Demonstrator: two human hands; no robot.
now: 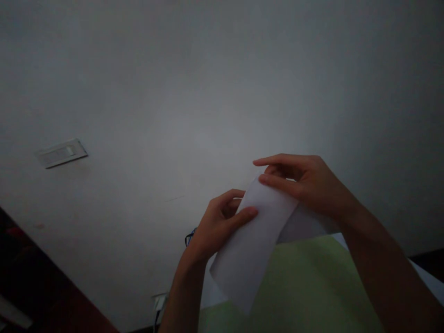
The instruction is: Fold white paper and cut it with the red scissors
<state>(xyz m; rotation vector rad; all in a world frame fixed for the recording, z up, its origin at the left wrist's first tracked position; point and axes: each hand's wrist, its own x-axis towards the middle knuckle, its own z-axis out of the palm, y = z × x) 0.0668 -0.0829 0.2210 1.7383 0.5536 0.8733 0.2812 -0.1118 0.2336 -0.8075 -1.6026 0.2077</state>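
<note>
A folded sheet of white paper [256, 240] is held up between both hands, above a green surface. My left hand [222, 222] grips its left edge, thumb flat on the near face and fingers behind. At the top corner my right hand [294, 180] pinches the paper with its thumb, while the index finger stretches out past the edge. One strip of the sheet hangs down toward me; another part angles off to the right, partly covered by my right hand and wrist.
Below lies the green surface [294, 286], with white paper at its left edge [211, 291]. A pale wall [156, 115] rises behind, with a switch plate [62, 153] at left. Low down, a plug in a socket [159, 301] has a dark cord. A dark opening [31, 277] fills the lower left.
</note>
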